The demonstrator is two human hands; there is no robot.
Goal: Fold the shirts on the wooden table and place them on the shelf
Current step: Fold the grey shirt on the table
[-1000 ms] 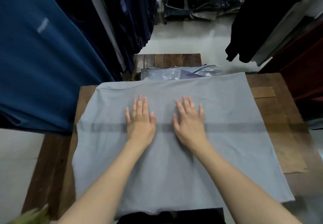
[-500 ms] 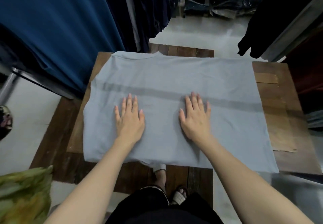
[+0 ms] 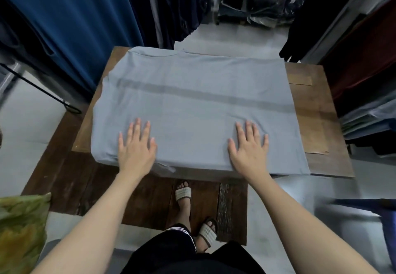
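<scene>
- Pale grey-blue cotton shirt (image 3: 192, 106) lies spread across the brown wooden table (image 3: 310, 111).
- Left hand (image 3: 137, 147) at seven o'clock and right hand (image 3: 248, 149) at five o'clock press flat, fingers spread, grasping nothing.
- Near hem overhangs at six o'clock; sliding palms could drag it off or wrinkle it.

Clothing shop: hanging garments (image 3: 70, 16), stacked shirts (image 3: 368, 121).

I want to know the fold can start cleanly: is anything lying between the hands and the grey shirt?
Nothing visible. The left hand and right hand lie flat, fingers spread, directly on the grey shirt near its front edge.
</scene>
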